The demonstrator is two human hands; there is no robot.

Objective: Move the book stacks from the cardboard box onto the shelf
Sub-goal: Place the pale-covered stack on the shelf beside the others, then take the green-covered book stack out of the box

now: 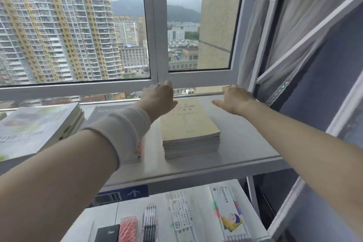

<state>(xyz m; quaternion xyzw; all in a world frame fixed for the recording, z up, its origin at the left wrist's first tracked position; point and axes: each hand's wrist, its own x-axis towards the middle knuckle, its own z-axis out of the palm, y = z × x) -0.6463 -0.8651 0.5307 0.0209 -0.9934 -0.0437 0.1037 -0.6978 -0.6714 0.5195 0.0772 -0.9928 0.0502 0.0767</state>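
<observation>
A stack of tan-covered books (pixel 189 127) lies flat on the white upper shelf (pixel 241 143), in front of the window. My left hand (pixel 159 100) reaches over the stack's far left corner, fingers spread, and holds nothing. My right hand (pixel 233 100) hovers just right of the stack's far end, fingers apart and empty. A white band wraps my left wrist. Two more book stacks lie on the shelf: a grey-covered one (pixel 106 112) partly hidden by my left forearm, and a white-covered one (pixel 35 129) at the far left. The cardboard box is out of view.
The lower shelf (pixel 198 192) holds pen packs (pixel 150 222), a black diary (pixel 108 233), a red patterned item (pixel 128 228) and a white illustrated pack (pixel 227 214). The window frame (pixel 153 31) stands right behind the upper shelf. Curtains (pixel 294 31) hang at the right.
</observation>
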